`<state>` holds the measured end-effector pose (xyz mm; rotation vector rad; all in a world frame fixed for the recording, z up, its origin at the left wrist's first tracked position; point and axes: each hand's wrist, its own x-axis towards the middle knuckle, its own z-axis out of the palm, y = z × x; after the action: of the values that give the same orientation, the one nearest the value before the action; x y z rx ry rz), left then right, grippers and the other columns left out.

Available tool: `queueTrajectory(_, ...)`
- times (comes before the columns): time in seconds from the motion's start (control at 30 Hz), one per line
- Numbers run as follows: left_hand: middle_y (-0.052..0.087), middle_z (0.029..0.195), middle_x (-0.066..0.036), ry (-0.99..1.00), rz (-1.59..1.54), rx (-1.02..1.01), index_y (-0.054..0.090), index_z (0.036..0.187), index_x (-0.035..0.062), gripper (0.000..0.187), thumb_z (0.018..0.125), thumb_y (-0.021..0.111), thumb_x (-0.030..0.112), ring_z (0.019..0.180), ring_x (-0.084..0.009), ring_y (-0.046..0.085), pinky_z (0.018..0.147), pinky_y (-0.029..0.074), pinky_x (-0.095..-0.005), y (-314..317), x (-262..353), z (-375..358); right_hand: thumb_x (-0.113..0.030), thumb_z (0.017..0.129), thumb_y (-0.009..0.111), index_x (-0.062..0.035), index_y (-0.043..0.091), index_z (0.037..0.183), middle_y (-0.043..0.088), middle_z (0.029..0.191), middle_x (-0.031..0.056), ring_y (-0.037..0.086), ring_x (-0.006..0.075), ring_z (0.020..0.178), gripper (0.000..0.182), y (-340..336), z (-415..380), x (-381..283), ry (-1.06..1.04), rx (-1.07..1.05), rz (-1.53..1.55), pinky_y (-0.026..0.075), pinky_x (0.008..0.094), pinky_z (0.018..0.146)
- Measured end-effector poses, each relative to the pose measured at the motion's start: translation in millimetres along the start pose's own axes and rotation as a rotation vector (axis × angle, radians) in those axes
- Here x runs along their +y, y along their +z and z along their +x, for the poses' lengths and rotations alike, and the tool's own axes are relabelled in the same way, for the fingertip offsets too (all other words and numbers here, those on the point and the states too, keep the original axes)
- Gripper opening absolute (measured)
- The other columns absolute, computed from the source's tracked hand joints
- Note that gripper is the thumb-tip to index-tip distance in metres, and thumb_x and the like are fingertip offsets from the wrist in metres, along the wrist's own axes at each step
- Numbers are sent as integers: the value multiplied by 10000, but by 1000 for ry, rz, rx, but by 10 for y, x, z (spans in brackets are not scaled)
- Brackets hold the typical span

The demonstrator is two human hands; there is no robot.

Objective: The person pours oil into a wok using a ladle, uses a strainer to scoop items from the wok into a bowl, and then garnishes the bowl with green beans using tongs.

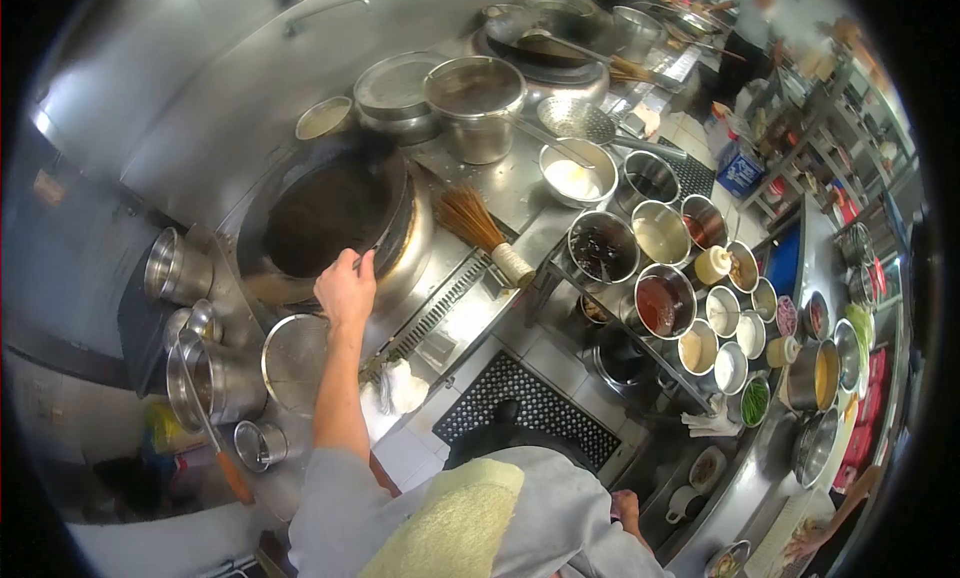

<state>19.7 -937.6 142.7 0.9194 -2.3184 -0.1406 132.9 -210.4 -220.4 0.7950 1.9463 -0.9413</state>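
Note:
My left hand is closed at the near rim of a large dark wok, its fingers wrapped round what looks like the wok's small handle. The wok sits on the stove and its inside is dark. Low beside my body is my right hand, partly hidden by the sleeve; what it holds, if anything, cannot be made out. A bamboo brush lies to the right of the wok, and a round mesh strainer lies just left of my left forearm.
Steel pots of sauces and seasonings stand on a rack to the right. A tall pot and a perforated ladle are behind the brush. Another person stands at the far back; someone's hand is at lower right.

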Motion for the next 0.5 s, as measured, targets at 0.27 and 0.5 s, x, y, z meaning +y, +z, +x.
queueTrajectory(0.27,666,753,-164,12,43,-38,626,815,50,259,854,633,305,703,-378,640,616,484,-470,-31,104,25,-98,879,581,-14,567,942,610,692,88,628,189,536,106,-27,-206,-920,-206,70,149,540,329,449)
queueTrajectory(0.5,559,1153,-211,183,6,149,607,1135,24,418,806,700,265,1110,-354,520,924,428,-445,-87,171,-225,-91,879,544,-6,576,957,623,745,92,634,205,561,119,-316,-78,-704,-266,-11,125,540,336,459)
